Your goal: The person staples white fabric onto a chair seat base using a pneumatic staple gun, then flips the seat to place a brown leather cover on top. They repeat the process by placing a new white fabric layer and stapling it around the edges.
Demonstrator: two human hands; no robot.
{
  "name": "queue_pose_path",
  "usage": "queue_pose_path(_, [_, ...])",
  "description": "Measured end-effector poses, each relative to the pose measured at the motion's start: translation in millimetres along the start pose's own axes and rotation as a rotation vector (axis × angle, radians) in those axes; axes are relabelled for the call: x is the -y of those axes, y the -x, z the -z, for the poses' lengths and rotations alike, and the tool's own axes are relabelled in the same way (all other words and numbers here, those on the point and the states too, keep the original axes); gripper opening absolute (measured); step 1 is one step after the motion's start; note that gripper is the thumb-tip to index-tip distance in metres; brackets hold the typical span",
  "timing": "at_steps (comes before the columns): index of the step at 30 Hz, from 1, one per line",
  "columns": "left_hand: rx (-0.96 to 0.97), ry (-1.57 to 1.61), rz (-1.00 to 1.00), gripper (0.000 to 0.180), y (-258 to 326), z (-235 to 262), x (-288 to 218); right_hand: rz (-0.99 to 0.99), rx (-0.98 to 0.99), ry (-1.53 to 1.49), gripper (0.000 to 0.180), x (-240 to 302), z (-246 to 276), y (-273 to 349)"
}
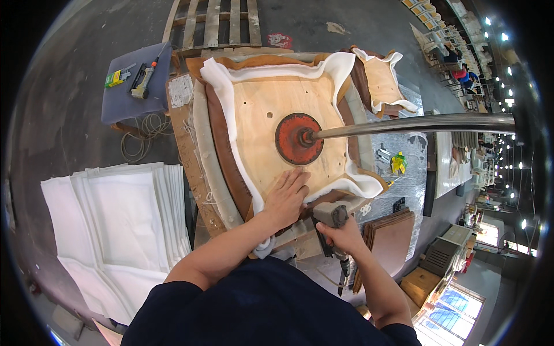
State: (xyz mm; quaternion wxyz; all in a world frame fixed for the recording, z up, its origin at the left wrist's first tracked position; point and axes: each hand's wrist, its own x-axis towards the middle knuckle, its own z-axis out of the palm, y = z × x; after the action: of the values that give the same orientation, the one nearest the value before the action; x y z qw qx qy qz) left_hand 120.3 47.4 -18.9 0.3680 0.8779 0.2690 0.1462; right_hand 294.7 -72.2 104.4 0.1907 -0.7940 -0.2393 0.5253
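While pressing flat on the plywood seat base point(271, 124), left hand point(285, 199) sits spread wide, fingers pointing up toward the red round clamp disc point(297, 138), palm right at the near edge where the white foam padding point(231, 104) and brown leather cover point(222, 150) wrap over. Not gripping anything, just holding the layers down.

Right hand point(341, 233) wrapped tight around the handle of a grey pneumatic staple gun point(330, 218), nose of the gun tucked up against the near edge of the seat, just beside the left wrist. Hose or cord hanging down from the handle, hard to tell which.

Seat base lying upside down in the middle of the tabletop point(407, 184), pinned by the disc on a long shiny metal bar point(415, 123) coming in from the right. Second seat piece point(381, 81) with the same white and brown layers just behind it to the right.

Off to the left, big stack of white fabric sheets point(115, 213) well apart from the seat. Up top left, small grey stand point(133, 95) with another tool point(143, 78) and a yellow-green box point(115, 78) on it, loop of cable point(141, 135) below. Wooden pallet point(213, 23) on the floor behind. Some brown panels point(389, 236) stacked just right of the gun hand, plus a few small clips point(384, 154) and something yellow point(398, 162) on the tabletop.
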Motion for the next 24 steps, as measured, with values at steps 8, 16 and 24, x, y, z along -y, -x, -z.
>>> queue_pose_path(8, [-0.049, 0.033, 0.005, 0.037, 1, -6, 4, -0.046, 0.016, 0.13, 0.044, 20, -11, -6])
queue_pose_path(16, [0.036, 0.398, 0.113, 0.027, -4, 65, 2, 0.338, -0.206, 0.363, 0.067, -2, -29, -4])
queue_pose_path(24, [-0.353, 0.364, 0.252, 0.019, 76, 172, 16, 0.418, -0.442, 0.563, 0.077, -18, -15, -3])
